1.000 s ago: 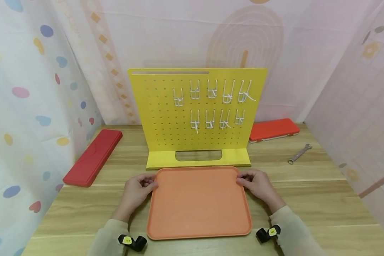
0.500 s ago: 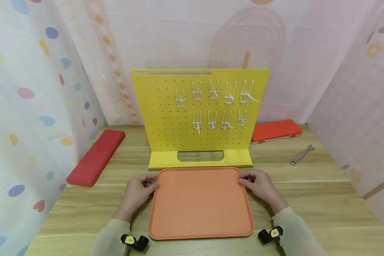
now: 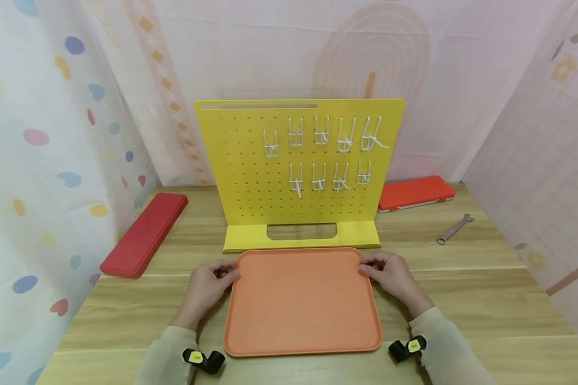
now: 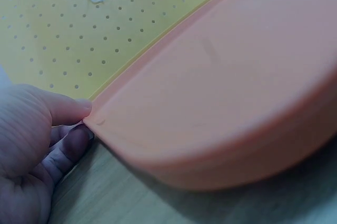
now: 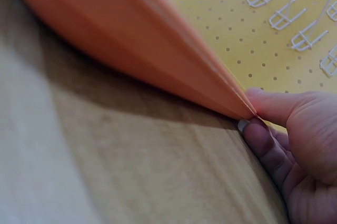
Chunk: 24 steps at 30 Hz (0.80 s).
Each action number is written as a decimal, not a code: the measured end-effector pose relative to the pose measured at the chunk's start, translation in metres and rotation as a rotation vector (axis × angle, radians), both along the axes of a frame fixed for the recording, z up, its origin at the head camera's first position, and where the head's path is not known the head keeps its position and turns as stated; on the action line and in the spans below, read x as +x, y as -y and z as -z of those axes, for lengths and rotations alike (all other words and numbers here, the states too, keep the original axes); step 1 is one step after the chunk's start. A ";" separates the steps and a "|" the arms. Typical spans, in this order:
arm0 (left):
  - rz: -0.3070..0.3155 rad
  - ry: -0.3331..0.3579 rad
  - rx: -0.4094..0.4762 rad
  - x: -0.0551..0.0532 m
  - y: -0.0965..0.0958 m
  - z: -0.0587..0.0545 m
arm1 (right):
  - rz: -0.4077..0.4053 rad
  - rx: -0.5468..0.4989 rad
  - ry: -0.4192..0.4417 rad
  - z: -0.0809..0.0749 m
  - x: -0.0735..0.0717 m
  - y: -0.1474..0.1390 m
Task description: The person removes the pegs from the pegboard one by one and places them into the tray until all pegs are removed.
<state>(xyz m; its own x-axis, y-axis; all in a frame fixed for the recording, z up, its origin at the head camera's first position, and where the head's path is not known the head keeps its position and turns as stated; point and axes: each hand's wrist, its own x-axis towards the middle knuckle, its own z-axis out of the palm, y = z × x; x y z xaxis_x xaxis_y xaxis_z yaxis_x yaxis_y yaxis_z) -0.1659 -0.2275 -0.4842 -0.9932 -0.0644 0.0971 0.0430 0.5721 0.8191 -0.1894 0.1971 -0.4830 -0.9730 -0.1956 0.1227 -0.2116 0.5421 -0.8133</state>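
An orange rectangular tray (image 3: 302, 305) with rounded corners lies in front of the pegboard, bare inside. My left hand (image 3: 208, 289) pinches its far left corner, thumb on top of the rim and fingers beneath, as the left wrist view shows at the tray's edge (image 4: 158, 155). At the far right corner my right hand (image 3: 390, 278) does the same; in the right wrist view the thumb and fingers meet on the rim of the tray (image 5: 158, 40). Just behind stands a yellow pegboard (image 3: 255, 182) on a flat base, bearing several white wire hooks (image 3: 296, 184).
A dark red case (image 3: 144, 235) lies at the left of the wooden table (image 3: 462, 299). Behind the pegboard's right side is a brighter red flat case (image 3: 416, 192). A metal wrench (image 3: 455, 230) lies at the right. Patterned curtains (image 3: 279, 48) enclose the back and sides.
Both hands keep their hold on the tray's far corners. The whole head view shifts slightly; the tray, pegboard and other things stay in place on the table.
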 end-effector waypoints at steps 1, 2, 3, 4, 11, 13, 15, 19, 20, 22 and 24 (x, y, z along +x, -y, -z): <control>0.001 -0.003 -0.001 0.000 0.000 0.000 | 0.002 -0.001 -0.002 0.000 0.000 0.000; 0.002 -0.007 -0.003 0.000 0.000 -0.001 | 0.003 -0.004 -0.004 0.000 0.001 0.000; 0.003 -0.009 -0.001 -0.001 0.000 0.000 | 0.004 -0.011 -0.001 0.000 0.001 0.000; 0.002 -0.009 0.003 -0.001 0.000 0.000 | 0.004 -0.017 0.002 0.000 0.001 0.000; -0.004 0.009 0.012 0.001 -0.001 0.001 | -0.011 -0.067 0.047 -0.007 -0.002 -0.005; -0.005 0.005 0.012 0.002 -0.002 0.001 | 0.002 -0.040 0.038 -0.015 -0.004 -0.007; -0.007 0.005 0.014 0.002 -0.002 0.002 | 0.023 -0.003 0.028 -0.027 -0.008 -0.009; -0.012 -0.006 0.009 0.002 -0.001 0.003 | 0.047 0.023 -0.023 -0.059 -0.021 -0.012; -0.012 -0.010 0.006 0.001 0.000 0.003 | 0.053 0.013 -0.040 -0.068 -0.025 -0.012; -0.011 -0.019 -0.002 0.000 0.000 0.002 | 0.063 -0.019 -0.099 -0.083 -0.034 -0.012; -0.006 -0.019 -0.004 -0.001 -0.001 0.002 | 0.084 -0.068 -0.157 -0.098 -0.042 -0.011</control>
<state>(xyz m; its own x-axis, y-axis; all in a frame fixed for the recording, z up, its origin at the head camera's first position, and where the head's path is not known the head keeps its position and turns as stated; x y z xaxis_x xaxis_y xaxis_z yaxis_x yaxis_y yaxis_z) -0.1665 -0.2266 -0.4862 -0.9908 -0.0698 0.1163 0.0552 0.5755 0.8159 -0.2319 0.2083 -0.3851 -0.9534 -0.1009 0.2843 -0.2951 0.5080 -0.8092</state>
